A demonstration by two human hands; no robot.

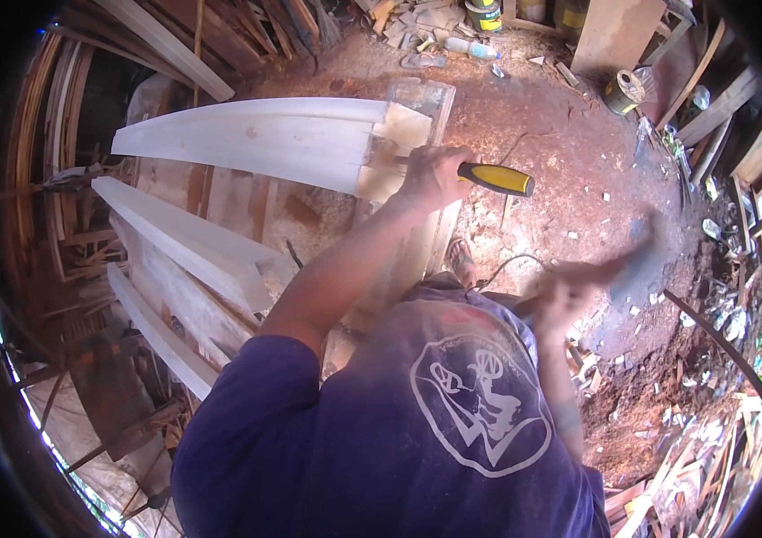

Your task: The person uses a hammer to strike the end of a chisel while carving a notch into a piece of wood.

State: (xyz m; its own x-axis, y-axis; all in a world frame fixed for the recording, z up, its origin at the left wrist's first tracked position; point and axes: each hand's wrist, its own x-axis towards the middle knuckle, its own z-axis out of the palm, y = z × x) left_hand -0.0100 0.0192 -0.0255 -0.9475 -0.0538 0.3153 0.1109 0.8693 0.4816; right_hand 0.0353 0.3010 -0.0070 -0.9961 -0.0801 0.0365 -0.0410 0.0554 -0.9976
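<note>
My left hand [436,176] is wrapped round a chisel with a yellow and black handle [499,178]. Its blade points left into the cut end of a pale wooden beam [246,130], partly hidden by my fingers. To the lower right, my right hand [558,307] grips a hammer [609,267], smeared by motion, so its head shape is unclear. The hammer is apart from the chisel's butt. Under the beam's right end lies a worn wooden bench [442,103].
Two more pale beams, one long [188,238] and one narrower [156,327], lie left of me. Stacked boards [67,117] line the left side. Tins [623,92], a plastic bottle [472,47] and wood scraps [426,22] sit on the reddish dirt floor [569,170].
</note>
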